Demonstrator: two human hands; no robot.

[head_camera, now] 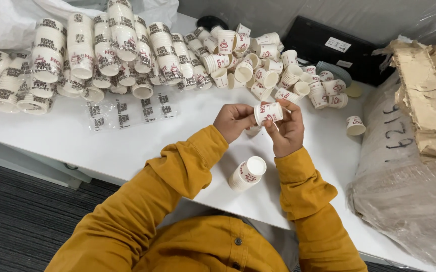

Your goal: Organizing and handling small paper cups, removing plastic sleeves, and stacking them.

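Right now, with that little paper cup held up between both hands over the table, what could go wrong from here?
1. The paper cup is pinched between the left hand and right hand; a hard squeeze could dent its thin wall.
2. The short stack of cups lies on its side near the sleeves, so a forearm might roll it toward the table edge.
3. The loose cup pile looks unsteady; a bump might scatter it.

We see both mustard-sleeved arms bent inward; left hand (233, 121) and right hand (287, 132) raised close together over the table, fingers curled, fingertips pinching between them.
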